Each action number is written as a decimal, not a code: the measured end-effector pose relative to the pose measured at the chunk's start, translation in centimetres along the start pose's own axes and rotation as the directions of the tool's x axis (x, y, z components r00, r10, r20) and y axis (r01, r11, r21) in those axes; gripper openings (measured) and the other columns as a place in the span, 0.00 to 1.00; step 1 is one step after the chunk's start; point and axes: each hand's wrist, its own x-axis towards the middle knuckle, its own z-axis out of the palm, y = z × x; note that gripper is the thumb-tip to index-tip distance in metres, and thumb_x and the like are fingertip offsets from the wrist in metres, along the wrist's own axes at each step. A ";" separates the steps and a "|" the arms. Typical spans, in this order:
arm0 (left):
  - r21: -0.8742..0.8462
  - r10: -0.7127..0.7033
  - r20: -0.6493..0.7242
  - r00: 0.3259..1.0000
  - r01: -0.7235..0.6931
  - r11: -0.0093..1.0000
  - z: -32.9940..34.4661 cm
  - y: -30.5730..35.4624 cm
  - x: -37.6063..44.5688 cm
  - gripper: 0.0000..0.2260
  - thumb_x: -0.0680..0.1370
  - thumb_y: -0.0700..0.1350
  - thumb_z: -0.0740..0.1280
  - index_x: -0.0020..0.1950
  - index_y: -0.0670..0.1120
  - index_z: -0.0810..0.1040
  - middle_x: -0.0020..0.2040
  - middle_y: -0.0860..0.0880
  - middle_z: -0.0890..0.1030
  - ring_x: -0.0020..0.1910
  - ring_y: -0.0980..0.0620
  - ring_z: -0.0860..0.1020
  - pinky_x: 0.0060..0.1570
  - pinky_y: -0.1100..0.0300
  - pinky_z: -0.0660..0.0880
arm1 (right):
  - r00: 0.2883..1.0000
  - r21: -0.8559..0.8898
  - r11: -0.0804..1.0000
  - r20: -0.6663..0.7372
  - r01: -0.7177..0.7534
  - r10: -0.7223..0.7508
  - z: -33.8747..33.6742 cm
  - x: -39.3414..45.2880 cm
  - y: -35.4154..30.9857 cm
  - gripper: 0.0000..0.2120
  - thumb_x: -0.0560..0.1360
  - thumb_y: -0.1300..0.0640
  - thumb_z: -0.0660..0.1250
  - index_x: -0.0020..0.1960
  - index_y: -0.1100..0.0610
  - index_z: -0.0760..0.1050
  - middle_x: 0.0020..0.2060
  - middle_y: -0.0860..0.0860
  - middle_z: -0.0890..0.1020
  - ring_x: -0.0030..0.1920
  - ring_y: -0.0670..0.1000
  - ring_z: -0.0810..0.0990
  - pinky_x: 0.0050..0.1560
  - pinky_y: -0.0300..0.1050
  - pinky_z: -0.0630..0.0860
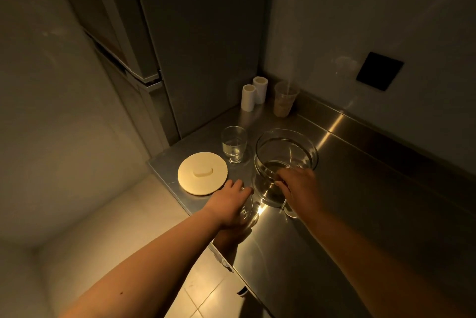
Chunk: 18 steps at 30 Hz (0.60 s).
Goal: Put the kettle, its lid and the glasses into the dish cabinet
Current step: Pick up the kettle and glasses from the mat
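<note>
Gripping near glass (246, 211) with our left hand (231, 204) | right hand (300, 189) curls on kettle (284, 163) near rim, mid-counter | lid (202, 173) left, far glass (234, 144) beyond | glassware fragile, slippery; we support kettle base.

One head-worn wide-angle view. It looked forward and steeply down from above the near edge of the steel counter (360, 214), close in, both forearms reaching from the bottom of frame. It faced the far corner where the wall met a tall fridge (180, 47); floor showed lower left.
</note>
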 end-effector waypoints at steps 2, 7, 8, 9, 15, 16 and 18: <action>0.008 -0.006 0.009 1.000 0.005 1.000 0.2 0.1 0.1 0.33 0.73 0.54 0.69 0.73 0.49 0.59 0.68 0.44 0.64 0.64 0.45 0.64 0.55 0.55 0.71 | 1.000 0.004 1.000 -0.005 0.008 -0.008 0.1 -0.1 0.1 0.02 0.74 0.56 0.67 0.46 0.51 0.75 0.42 0.48 0.80 0.49 0.50 0.76 0.57 0.48 0.68; 0.022 0.001 0.031 1.000 -0.001 1.000 0.8 0.6 0.5 0.34 0.72 0.56 0.69 0.73 0.48 0.59 0.68 0.44 0.64 0.64 0.44 0.64 0.55 0.54 0.71 | 0.996 0.026 0.999 -0.080 0.040 -0.037 0.1 -0.2 -0.1 0.06 0.72 0.58 0.69 0.43 0.49 0.74 0.38 0.45 0.78 0.45 0.49 0.76 0.52 0.45 0.64; 0.027 0.000 0.035 0.999 -0.001 1.000 1.0 0.7 0.5 0.35 0.72 0.56 0.70 0.73 0.48 0.58 0.68 0.44 0.64 0.64 0.44 0.64 0.55 0.54 0.71 | 0.995 0.018 0.999 -0.085 0.046 -0.044 0.1 -0.2 -0.1 0.06 0.72 0.58 0.70 0.42 0.49 0.74 0.38 0.45 0.78 0.45 0.49 0.76 0.51 0.45 0.64; 0.030 -0.002 0.038 0.999 0.001 1.000 1.1 0.8 0.6 0.35 0.72 0.55 0.70 0.73 0.48 0.58 0.68 0.44 0.64 0.64 0.44 0.64 0.55 0.54 0.71 | 0.995 0.012 0.999 -0.087 0.052 -0.051 0.1 -0.2 -0.1 0.07 0.71 0.58 0.70 0.42 0.49 0.74 0.38 0.44 0.78 0.44 0.49 0.76 0.51 0.44 0.64; -0.013 -0.041 0.015 0.999 0.041 0.999 1.6 0.8 0.6 0.33 0.73 0.56 0.68 0.73 0.48 0.59 0.67 0.44 0.64 0.63 0.45 0.64 0.55 0.55 0.71 | 0.991 -0.010 0.997 -0.106 0.077 -0.078 0.1 -0.2 0.1 0.08 0.71 0.57 0.70 0.42 0.47 0.72 0.37 0.41 0.74 0.43 0.47 0.76 0.50 0.43 0.63; -0.023 -0.051 0.012 0.999 0.051 0.998 1.6 0.8 0.6 0.33 0.73 0.57 0.68 0.73 0.49 0.59 0.67 0.44 0.64 0.63 0.46 0.64 0.56 0.55 0.71 | 0.991 -0.007 0.997 -0.107 0.082 -0.083 0.1 -0.2 0.1 0.08 0.71 0.58 0.70 0.42 0.47 0.72 0.37 0.41 0.74 0.43 0.48 0.76 0.50 0.43 0.63; -0.038 -0.071 0.014 0.997 0.072 0.997 1.8 0.9 0.8 0.34 0.72 0.57 0.68 0.73 0.49 0.58 0.68 0.44 0.64 0.64 0.45 0.64 0.56 0.54 0.72 | 0.988 -0.007 0.995 -0.116 0.101 -0.101 0.2 -0.2 0.0 0.07 0.71 0.58 0.70 0.42 0.48 0.73 0.37 0.42 0.75 0.43 0.49 0.76 0.50 0.44 0.64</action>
